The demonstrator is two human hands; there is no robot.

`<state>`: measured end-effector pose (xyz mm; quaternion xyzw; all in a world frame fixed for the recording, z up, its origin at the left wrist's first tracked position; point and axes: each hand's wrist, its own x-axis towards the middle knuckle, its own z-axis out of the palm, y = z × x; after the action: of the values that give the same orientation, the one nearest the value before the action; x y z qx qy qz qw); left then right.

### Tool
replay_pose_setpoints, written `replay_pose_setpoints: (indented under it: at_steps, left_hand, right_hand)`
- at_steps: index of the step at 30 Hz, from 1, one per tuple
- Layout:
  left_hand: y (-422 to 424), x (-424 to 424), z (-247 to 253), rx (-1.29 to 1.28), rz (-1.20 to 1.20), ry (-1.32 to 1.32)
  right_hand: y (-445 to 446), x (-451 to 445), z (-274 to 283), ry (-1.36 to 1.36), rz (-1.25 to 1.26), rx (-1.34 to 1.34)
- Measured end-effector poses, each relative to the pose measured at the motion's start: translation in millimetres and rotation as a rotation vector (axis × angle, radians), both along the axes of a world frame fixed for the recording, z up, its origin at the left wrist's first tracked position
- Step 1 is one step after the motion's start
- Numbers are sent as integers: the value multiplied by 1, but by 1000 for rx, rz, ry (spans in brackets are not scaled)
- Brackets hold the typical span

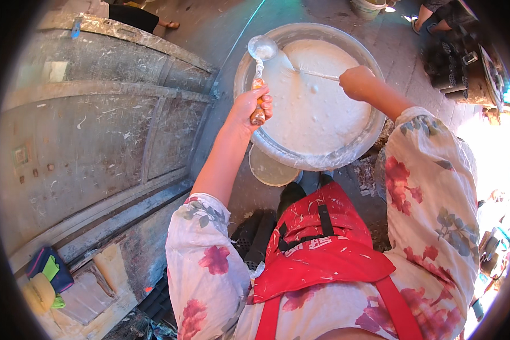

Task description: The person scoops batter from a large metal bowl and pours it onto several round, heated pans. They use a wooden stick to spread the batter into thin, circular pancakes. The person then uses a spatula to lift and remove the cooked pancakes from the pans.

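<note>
A wide metal basin (318, 163) holds a thick, off-white liquid batter (318, 114) with a few bubbles on its surface. My left hand (255, 106) is closed around the orange-brown handle of a metal ladle (262, 47), whose coated bowl is over the basin's upper left edge. Above the right part of the batter, my right hand (359, 83) grips a thin, batter-coated stick or handle (321, 75). Its far end meets the batter near the middle, where the surface is creased; what is at that end is hidden.
A round container (274, 168) stands partly under the basin's near edge. A worn panelled wooden partition (89, 127) runs along the left. At the top right are a bucket (367, 8) and another person's legs (425, 17); another person's leg (136, 18) shows at top left.
</note>
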<state>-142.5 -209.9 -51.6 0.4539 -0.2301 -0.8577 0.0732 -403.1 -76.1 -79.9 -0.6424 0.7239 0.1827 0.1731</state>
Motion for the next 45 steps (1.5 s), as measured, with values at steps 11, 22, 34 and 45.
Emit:
replay_pose_setpoints:
  at_steps: [11, 22, 34, 45]
  left_hand:
    - [-6, -32, -12, 106, 80, 149]
    - [-3, -26, 29, 147, 64, 339]
    - [33, -60, 5, 51, -219, 35]
    - [55, -94, -11, 84, -222, 106]
  right_hand:
    - [62, -6, 47, -63, -82, -57]
    - [81, -71, 59, 84, -353, -71]
    - [72, -17, 27, -149, -221, 86]
    - [128, 17, 61, -46, -341, 32]
